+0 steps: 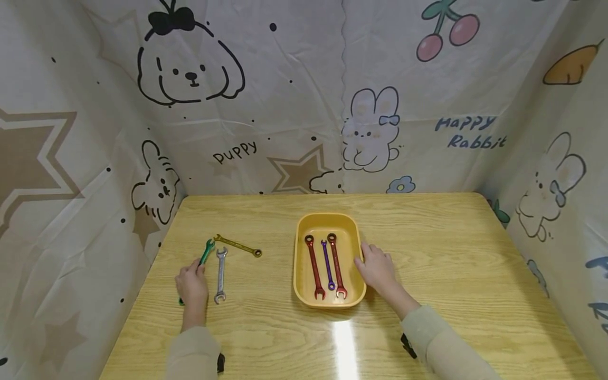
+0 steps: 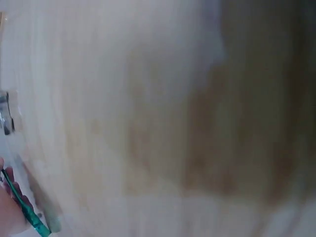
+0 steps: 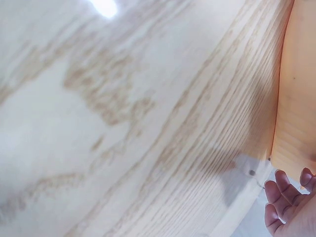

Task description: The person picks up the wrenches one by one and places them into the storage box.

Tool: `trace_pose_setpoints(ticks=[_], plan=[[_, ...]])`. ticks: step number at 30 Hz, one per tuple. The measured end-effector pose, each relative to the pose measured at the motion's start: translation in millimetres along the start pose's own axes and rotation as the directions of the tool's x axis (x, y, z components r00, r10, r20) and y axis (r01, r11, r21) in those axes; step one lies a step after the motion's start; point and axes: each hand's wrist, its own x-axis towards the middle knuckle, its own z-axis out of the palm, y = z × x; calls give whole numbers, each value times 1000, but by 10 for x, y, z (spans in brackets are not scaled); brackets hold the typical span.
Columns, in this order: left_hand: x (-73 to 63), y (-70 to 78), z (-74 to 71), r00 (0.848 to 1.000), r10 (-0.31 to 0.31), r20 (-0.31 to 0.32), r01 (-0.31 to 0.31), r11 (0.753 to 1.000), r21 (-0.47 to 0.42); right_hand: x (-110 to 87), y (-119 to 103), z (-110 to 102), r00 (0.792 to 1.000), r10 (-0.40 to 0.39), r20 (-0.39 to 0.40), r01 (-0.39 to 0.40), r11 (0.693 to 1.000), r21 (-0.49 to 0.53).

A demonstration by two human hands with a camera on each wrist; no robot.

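My left hand [image 1: 192,285] grips a green wrench [image 1: 207,251], whose head points up and away past the fingers. In the left wrist view the same green wrench [image 2: 30,215] shows at the lower left corner. Just right of that hand lies a silver open-ended wrench [image 1: 220,275], and beyond it a yellow-gold wrench [image 1: 238,246] lies slantwise. My right hand [image 1: 377,268] is at the right side of a yellow tray [image 1: 330,305], its thumb by the rim and its fingers loosely bent. Inside the tray are two red wrenches [image 1: 314,268] with a smaller purple wrench [image 1: 328,266] between them.
The wooden table [image 1: 427,227] carries all of this, with bare wood between the loose wrenches and the tray. Printed cloth [image 1: 266,116] hangs along the back and both sides. Light glares off the table [image 1: 347,348] in front of the tray.
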Motion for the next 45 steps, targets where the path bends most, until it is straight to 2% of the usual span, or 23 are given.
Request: trace_pose_setpoints(ticks=[5,12,25,37,45], plan=[[-66,127,-2,999,35,-32,-36,999,-41,-18,1,5,1000,0,-1,0,1000,0],[-119,332,13,995,96,-39,-97,995,-29,-17,6,18,1000,-7,-2,7,1000,-6],[-237,722,53,974,224,-37,-227,970,-83,-17,12,36,1000,-14,-20,14,1000,-5],[-343,961,100,944,326,-44,-328,941,-76,-17,6,16,1000,-15,-18,16,1000,5],[-399,1098,174,915,395,-86,-400,916,-42,-5,12,11,1000,-12,-18,12,1000,1]])
